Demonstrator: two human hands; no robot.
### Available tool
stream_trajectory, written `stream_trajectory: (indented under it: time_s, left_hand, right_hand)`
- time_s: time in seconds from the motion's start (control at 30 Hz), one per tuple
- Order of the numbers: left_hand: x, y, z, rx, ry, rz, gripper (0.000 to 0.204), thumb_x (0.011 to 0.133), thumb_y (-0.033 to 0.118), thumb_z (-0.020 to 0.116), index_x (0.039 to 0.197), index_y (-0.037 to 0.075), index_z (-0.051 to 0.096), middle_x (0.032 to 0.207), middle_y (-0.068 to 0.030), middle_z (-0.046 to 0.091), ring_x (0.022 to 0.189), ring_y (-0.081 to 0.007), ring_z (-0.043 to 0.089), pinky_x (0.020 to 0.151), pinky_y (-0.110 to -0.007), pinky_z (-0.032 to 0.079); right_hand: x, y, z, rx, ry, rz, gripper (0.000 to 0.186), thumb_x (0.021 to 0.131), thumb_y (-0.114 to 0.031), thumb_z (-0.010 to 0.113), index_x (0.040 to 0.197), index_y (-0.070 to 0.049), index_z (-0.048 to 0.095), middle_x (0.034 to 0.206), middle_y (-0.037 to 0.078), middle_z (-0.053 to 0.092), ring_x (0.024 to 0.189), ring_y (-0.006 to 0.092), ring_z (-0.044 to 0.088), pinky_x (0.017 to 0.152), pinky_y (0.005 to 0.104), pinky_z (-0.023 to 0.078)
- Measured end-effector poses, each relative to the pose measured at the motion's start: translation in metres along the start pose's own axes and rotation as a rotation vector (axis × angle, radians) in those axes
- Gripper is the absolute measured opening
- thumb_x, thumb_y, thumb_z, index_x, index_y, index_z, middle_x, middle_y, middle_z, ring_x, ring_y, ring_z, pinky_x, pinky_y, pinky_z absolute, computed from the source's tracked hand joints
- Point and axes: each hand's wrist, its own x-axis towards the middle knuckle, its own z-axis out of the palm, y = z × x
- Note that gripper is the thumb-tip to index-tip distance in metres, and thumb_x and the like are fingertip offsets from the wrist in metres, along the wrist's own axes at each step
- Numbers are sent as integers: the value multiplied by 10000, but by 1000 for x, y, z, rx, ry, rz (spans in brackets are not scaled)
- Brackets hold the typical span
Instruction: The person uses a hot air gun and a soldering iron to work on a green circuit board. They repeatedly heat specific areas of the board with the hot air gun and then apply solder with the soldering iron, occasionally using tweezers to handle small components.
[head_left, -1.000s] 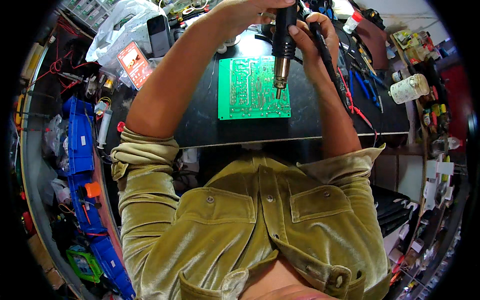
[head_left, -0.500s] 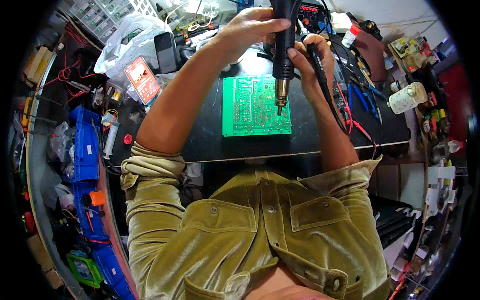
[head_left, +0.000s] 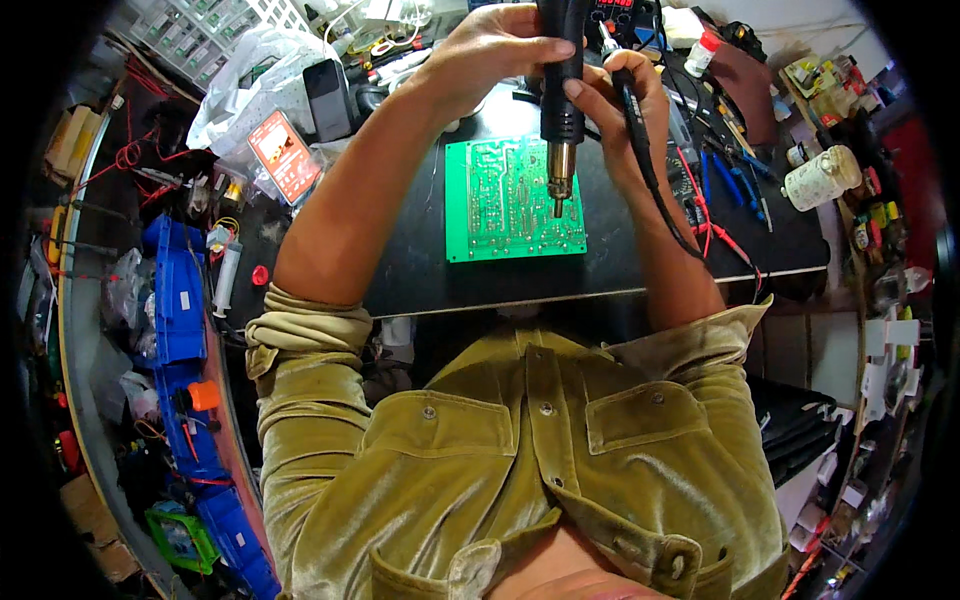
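- Cluttered workshop, black bench (head_left: 400, 275) lit brightest past the board, at twelve o'clock.
- Left hand (head_left: 495, 55): thumb across a thick black handpiece (head_left: 563, 115), fingers closed round it, partly hidden behind; held high, I'd guess, for distance from the metal end.
- Right hand (head_left: 612, 122): thumb against the handpiece's side, probably steadying it, fingers wrapped round a slim corded handle (head_left: 632, 105).
- Metal nozzle (head_left: 562, 165) points toward six o'clock, over the right half of the green circuit board (head_left: 485, 205); whether it touches, I can't tell.
- Circuit board lies flat before the person's chest, seemingly for a straight view down.
- Blue-handled pliers (head_left: 735, 188) lie at three o'clock, presumably for easy reach; dark phone (head_left: 327, 100) at ten; syringe (head_left: 227, 280) between eight and nine; blue bins (head_left: 180, 310) beyond, at eight.
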Motion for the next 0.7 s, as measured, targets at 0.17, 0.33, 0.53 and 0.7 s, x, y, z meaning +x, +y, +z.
stream_trajectory:
  time_s: [0.17,0.33,0.53,0.7]
  left_hand:
    - [2,1,6,10,72,47,267,806,173,738,997,40,610,885,-22,644,779,-104,600,696,-257,493]
    - [1,4,12,-6,78,23,313,796,212,749,1011,44,596,897,-16,631,798,-109,595,718,-264,490]
    - [4,4,9,7,108,-93,380,795,305,751,1013,42,583,906,-37,614,799,-134,600,730,-278,495]
    - [4,2,7,17,137,-147,392,809,318,736,1039,42,580,941,-58,614,818,-154,607,750,-291,501]
  right_hand:
    - [-1,-7,2,-41,17,28,313,798,-44,716,983,-79,467,955,128,686,856,127,635,800,246,483]
    - [1,-2,-5,-44,32,34,342,786,-18,727,985,-68,454,975,174,678,865,162,653,721,269,545]
    - [-1,8,-18,-76,79,127,368,794,-141,734,1028,-102,452,918,41,616,770,90,570,678,247,481]
    - [-4,-8,-2,28,119,196,437,769,-219,757,1023,-96,423,857,13,558,742,92,571,618,224,495]
